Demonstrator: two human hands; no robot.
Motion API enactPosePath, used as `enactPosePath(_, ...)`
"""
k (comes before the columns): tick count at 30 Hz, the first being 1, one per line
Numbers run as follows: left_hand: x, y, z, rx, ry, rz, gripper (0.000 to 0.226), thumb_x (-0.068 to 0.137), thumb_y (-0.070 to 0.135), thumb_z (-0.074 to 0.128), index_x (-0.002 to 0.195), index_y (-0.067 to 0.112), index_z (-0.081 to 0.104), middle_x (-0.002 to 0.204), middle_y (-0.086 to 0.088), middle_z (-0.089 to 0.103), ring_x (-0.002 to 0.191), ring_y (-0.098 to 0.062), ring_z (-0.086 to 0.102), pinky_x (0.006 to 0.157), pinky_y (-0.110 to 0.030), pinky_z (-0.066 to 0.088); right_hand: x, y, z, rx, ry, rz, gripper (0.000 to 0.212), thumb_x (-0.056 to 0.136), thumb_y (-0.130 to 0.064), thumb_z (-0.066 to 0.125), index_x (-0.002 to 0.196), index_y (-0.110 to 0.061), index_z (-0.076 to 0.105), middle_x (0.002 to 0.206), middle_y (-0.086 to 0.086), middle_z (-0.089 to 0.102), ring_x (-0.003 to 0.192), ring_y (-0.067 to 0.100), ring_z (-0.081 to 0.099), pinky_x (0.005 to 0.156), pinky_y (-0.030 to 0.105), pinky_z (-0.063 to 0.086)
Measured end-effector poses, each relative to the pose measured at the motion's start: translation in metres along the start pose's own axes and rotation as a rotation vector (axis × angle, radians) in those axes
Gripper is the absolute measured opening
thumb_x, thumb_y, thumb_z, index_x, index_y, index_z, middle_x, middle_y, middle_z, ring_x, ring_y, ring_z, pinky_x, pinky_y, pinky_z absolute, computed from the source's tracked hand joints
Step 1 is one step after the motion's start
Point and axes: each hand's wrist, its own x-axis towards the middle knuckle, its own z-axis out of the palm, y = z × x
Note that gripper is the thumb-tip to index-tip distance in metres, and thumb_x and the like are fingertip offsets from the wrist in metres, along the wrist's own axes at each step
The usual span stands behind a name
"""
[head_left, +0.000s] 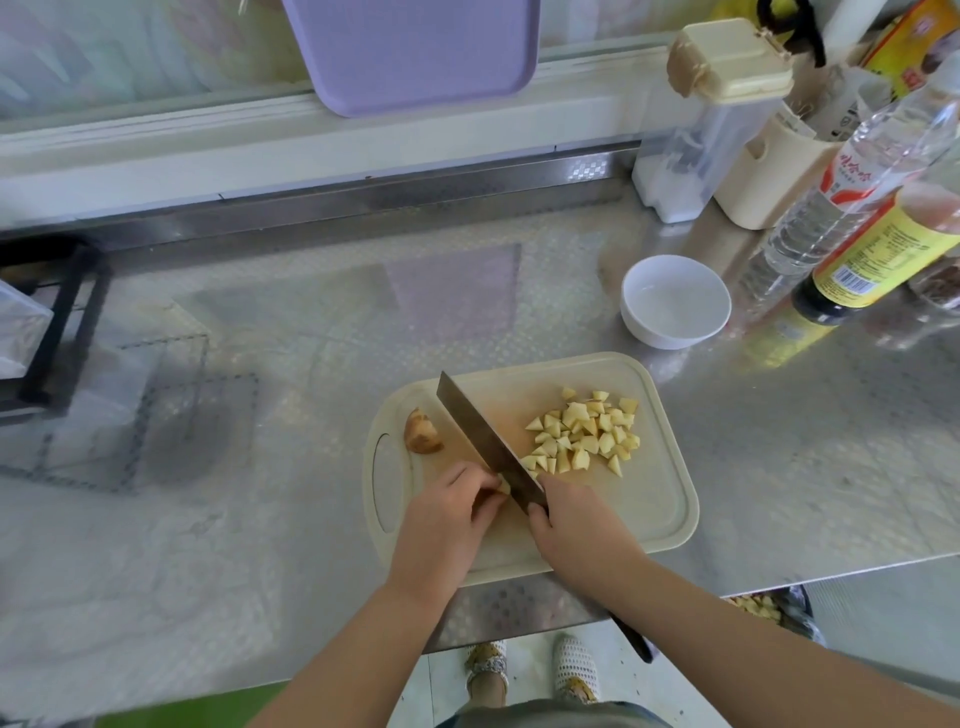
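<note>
A beige cutting board (660, 499) lies on the steel counter. On its right part sits a pile of several pale diced apple pieces (584, 434). A brownish apple core piece (422, 432) lies near the board's left side. My right hand (574, 522) grips a cleaver (483, 439) at the base of the blade, which runs diagonally across the board. My left hand (449, 512) pinches a small apple piece (503, 486) against the left face of the blade; most of that piece is hidden by my fingers.
A white bowl (675, 301) stands behind the board to the right. Bottles (852, 208), a beige container (763, 176) and a clear dispenser (701, 130) crowd the back right. A purple tray (415, 52) leans at the back. A black rack (57, 322) sits at the left edge.
</note>
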Motion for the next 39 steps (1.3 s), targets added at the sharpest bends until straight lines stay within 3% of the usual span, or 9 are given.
enactPosePath(2,-0.001,-0.002,-0.001,-0.016,0.007,0.004,0.010,0.084,0.019,0.076,0.086,0.017,0.067,0.089,0.011,0.064,0.075,-0.003,0.058,0.067,-0.011,0.045,0.004,-0.002,-0.002,0.010,0.017,0.000,0.017,0.101,-0.025,0.042,0.098,-0.015,0.055,0.090,0.005,0.061,0.084,0.024,0.060,0.077,0.042,0.053)
enactPosePath(5,-0.004,-0.003,-0.003,-0.030,0.021,0.006,0.011,0.083,0.018,0.075,0.085,0.015,0.065,0.091,0.011,0.064,0.073,-0.006,0.060,0.063,-0.023,0.051,0.006,0.004,-0.006,0.055,0.088,0.031,0.014,0.101,-0.026,0.043,0.093,-0.018,0.051,0.083,0.003,0.058,0.076,0.020,0.057,0.067,0.038,0.049)
enactPosePath(10,-0.013,-0.005,-0.004,0.026,0.021,-0.076,0.025,0.082,0.020,0.076,0.103,0.025,0.064,0.099,0.015,0.063,0.088,-0.004,0.058,0.073,-0.022,0.051,-0.001,0.022,-0.012,-0.013,0.073,0.020,0.020,0.102,-0.028,0.043,0.082,-0.024,0.043,0.073,-0.002,0.055,0.063,0.011,0.051,0.053,0.026,0.038)
enactPosePath(16,-0.015,-0.005,-0.008,0.069,0.031,-0.031,0.020,0.079,0.021,0.079,0.096,0.023,0.068,0.093,0.013,0.064,0.084,-0.006,0.057,0.073,-0.030,0.054,-0.008,0.024,-0.011,-0.007,0.043,0.008,0.017,0.101,-0.030,0.043,0.093,-0.019,0.053,0.076,-0.001,0.059,0.070,0.015,0.058,0.069,0.037,0.052)
enactPosePath(24,-0.007,0.014,0.005,0.035,0.028,-0.118,0.016,0.083,0.030,0.076,0.090,0.019,0.067,0.088,0.010,0.063,0.080,-0.013,0.056,0.070,-0.029,0.049,-0.016,0.021,-0.014,0.002,0.061,-0.006,0.015,0.100,-0.029,0.044,0.091,-0.019,0.052,0.075,-0.001,0.058,0.069,0.015,0.057,0.065,0.034,0.048)
enactPosePath(31,-0.010,0.019,0.005,-0.054,0.013,-0.223,0.009,0.086,0.027,0.072,0.092,0.024,0.067,0.087,0.014,0.064,0.080,-0.003,0.057,0.069,-0.025,0.050,-0.021,0.018,-0.007,0.005,0.072,0.005,0.018,0.100,-0.027,0.045,0.082,-0.025,0.043,0.070,-0.004,0.053,0.061,0.011,0.052,0.052,0.024,0.034)
enactPosePath(39,-0.007,0.022,0.009,-0.095,-0.003,-0.306,0.007,0.086,0.029,0.071,0.092,0.027,0.067,0.085,0.013,0.065,0.080,0.000,0.060,0.072,-0.024,0.052,-0.024,0.012,0.000,0.013,0.069,0.014,0.013,0.101,-0.029,0.043,0.093,-0.022,0.051,0.076,-0.001,0.058,0.067,0.017,0.059,0.064,0.035,0.052)
